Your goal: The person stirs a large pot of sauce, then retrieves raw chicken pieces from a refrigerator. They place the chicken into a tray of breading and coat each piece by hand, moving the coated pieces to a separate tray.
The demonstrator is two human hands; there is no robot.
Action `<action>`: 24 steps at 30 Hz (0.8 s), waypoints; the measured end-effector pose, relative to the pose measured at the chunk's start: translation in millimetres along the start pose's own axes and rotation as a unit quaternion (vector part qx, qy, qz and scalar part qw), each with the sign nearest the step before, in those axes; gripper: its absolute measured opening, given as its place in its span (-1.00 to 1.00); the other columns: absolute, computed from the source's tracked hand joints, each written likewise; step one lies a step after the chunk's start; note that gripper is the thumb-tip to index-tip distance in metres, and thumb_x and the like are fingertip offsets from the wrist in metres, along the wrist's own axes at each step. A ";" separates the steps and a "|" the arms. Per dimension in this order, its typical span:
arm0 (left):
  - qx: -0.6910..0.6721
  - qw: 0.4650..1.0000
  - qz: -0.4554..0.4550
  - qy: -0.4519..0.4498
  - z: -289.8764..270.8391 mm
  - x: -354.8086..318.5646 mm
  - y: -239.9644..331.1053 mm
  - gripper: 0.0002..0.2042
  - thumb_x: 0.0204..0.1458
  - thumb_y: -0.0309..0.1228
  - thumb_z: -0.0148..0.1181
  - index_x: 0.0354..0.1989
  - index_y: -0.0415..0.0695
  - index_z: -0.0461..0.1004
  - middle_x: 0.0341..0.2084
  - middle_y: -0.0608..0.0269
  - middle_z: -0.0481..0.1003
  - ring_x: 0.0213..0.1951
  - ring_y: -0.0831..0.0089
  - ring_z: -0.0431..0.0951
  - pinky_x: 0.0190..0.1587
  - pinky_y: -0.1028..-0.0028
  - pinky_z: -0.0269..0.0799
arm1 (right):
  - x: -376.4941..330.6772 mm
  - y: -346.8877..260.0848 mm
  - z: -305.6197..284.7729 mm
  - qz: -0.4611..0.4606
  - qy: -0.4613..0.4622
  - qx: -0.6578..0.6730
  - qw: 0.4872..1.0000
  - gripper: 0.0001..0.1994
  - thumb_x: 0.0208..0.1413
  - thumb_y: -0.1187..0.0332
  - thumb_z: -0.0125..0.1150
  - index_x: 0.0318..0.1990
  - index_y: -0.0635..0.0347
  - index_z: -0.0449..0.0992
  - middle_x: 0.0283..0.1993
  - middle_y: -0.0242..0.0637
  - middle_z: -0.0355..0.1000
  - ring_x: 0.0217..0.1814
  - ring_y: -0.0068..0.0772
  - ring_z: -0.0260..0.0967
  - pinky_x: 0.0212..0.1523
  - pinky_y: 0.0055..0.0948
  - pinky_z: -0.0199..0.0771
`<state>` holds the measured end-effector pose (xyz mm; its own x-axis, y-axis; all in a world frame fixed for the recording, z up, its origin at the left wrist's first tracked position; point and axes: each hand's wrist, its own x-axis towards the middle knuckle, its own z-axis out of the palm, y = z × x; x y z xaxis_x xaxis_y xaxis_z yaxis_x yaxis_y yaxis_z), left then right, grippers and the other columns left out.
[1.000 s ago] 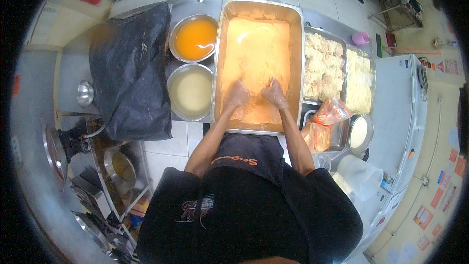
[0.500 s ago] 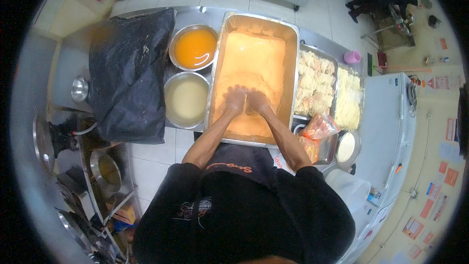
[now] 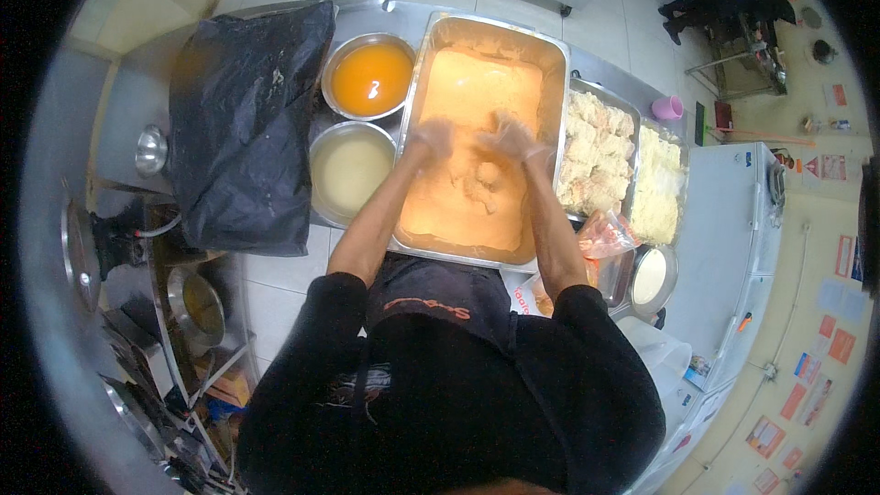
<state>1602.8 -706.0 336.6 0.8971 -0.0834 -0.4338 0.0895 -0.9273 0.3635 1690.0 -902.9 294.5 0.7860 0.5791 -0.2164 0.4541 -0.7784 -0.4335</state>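
Note:
A deep steel pan (image 3: 428, 37) full of orange breading powder (image 3: 486, 82) stands before me. One coated lump (image 3: 486, 181), perhaps a food piece, lies partly buried in the powder near the middle. Over the pan's left side is my left hand (image 3: 431, 139), in a clear glove; motion smears its fingers. On the right, my right hand (image 3: 513, 137), also gloved, has its fingers spread just above or at the powder, with nothing seen in them. The lump lies between and slightly nearer than the hands, touched by neither.
Left of the pan stand bowls of orange liquid (image 3: 372, 80) and pale liquid (image 3: 350, 171), beside a black plastic sheet (image 3: 247, 128). Trays of battered pieces (image 3: 598, 147) and pale food (image 3: 655, 185) are on the right, with a pink cup (image 3: 667, 107). Another person (image 3: 733, 7) bends far right.
My hands were together, pressed into the powder near the pan's middle. Now they are apart and farther forward, lifted off, and a coated lump shows where they were.

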 end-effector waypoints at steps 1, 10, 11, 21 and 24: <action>0.030 0.999 0.020 -0.002 11.3 -2.2 0.0 -0.68 -0.09 -0.50 0.01 -0.10 -0.19 0.46 -0.12 -0.11 0.49 -0.09 0.11 0.54 -0.04 0.21 0.46 | -11.2 -10.6 11.5 -0.012 -0.043 -0.021 0.999 -0.21 -0.21 -0.04 0.42 0.12 0.32 0.35 0.03 0.16 0.41 -0.02 0.06 0.45 -0.08 -0.14 0.48; -0.027 0.999 0.024 0.040 128.2 -46.6 -6.8 -0.66 -0.15 -0.45 0.16 -0.11 -0.17 0.47 -0.17 -0.10 0.51 -0.12 0.05 0.56 -0.12 0.17 0.50 | -99.1 -30.6 74.1 0.001 -0.073 -0.004 0.997 -0.38 -0.30 0.10 0.40 -0.04 0.26 0.44 -0.11 0.16 0.47 -0.02 0.02 0.45 -0.08 -0.07 0.47; -0.049 0.998 0.039 0.014 131.2 -49.7 -10.6 -0.64 -0.17 -0.44 0.19 -0.10 -0.17 0.47 -0.18 -0.09 0.52 -0.12 0.06 0.56 -0.11 0.18 0.50 | -99.4 -29.7 77.4 -0.021 -0.094 0.046 0.994 -0.40 -0.31 0.13 0.40 -0.05 0.26 0.45 -0.13 0.17 0.47 -0.05 0.02 0.46 -0.10 -0.09 0.48; -0.187 0.979 -0.024 -0.082 122.4 -28.9 -13.7 -0.41 -0.30 -0.35 0.33 -0.04 -0.38 0.37 -0.13 -0.22 0.49 -0.07 -0.06 0.52 0.00 0.25 0.45 | -92.4 -36.3 60.1 0.099 -0.107 0.161 0.976 -0.36 -0.28 0.08 0.44 -0.05 0.34 0.43 -0.21 0.14 0.50 -0.11 0.04 0.49 -0.10 -0.15 0.48; -0.294 0.936 0.067 0.183 118.1 -27.9 -26.4 -0.40 -0.22 -0.22 0.30 -0.02 -0.38 0.38 -0.18 -0.21 0.50 -0.15 -0.06 0.53 -0.04 0.18 0.46 | -91.9 -10.8 33.1 0.063 0.041 0.147 0.986 -0.42 -0.13 0.08 0.33 -0.04 0.38 0.42 -0.17 0.09 0.50 -0.06 -0.02 0.49 -0.08 -0.17 0.47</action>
<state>1524.3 -722.3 241.7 0.9958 0.0453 -0.0794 0.0912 -0.5471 0.8321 1598.9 -939.7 290.1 0.8653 0.4517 -0.2172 0.2199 -0.7315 -0.6454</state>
